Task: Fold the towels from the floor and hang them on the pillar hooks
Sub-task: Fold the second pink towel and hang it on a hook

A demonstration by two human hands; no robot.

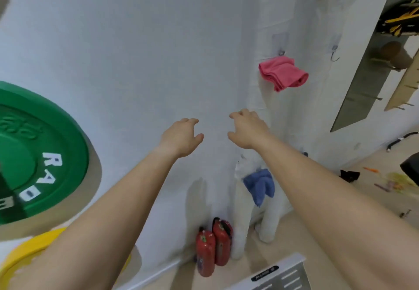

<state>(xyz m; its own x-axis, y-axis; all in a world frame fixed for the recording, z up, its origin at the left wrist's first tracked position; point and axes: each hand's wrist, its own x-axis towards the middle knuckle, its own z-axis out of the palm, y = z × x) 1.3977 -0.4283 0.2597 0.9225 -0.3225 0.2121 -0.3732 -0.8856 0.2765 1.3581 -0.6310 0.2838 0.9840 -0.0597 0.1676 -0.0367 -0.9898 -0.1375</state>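
Observation:
A folded pink towel [283,73] hangs from a clear stick-on hook [281,50] on the white pillar. A second hook [335,55] to its right is bare. Lower on the pillar hangs a folded blue towel [259,185], partly behind my right forearm. My left hand [181,136] and my right hand [247,130] are stretched out in front of the wall, below and left of the pink towel. Both hold nothing, with fingers apart and slightly curled.
Two red fire extinguishers [213,244] stand at the pillar's foot. A green weight plate [34,153] and a yellow plate [29,251] are at the left. A wooden peg rack [401,90] and small clutter [394,181] on the floor lie to the right.

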